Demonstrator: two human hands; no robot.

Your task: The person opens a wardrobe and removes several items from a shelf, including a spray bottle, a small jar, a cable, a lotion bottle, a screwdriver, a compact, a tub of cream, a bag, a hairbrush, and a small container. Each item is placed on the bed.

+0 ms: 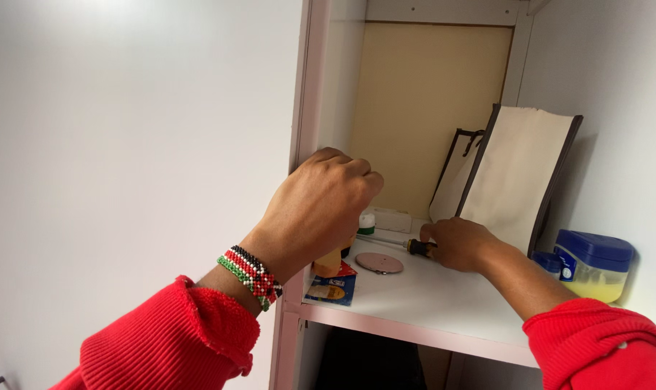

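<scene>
Right hand (461, 244) closed around screwdriver (407, 245)

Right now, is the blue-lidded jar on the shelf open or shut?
Shut: the blue lid sits flat on the jar, which stands upright.

2 bags (519, 177) – 1 jar (593, 266), 1 disc (379, 262), 1 screwdriver (414, 246).

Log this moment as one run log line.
left hand: fist at cabinet's left edge | right hand: grips screwdriver on shelf | nearby: round disc
</scene>
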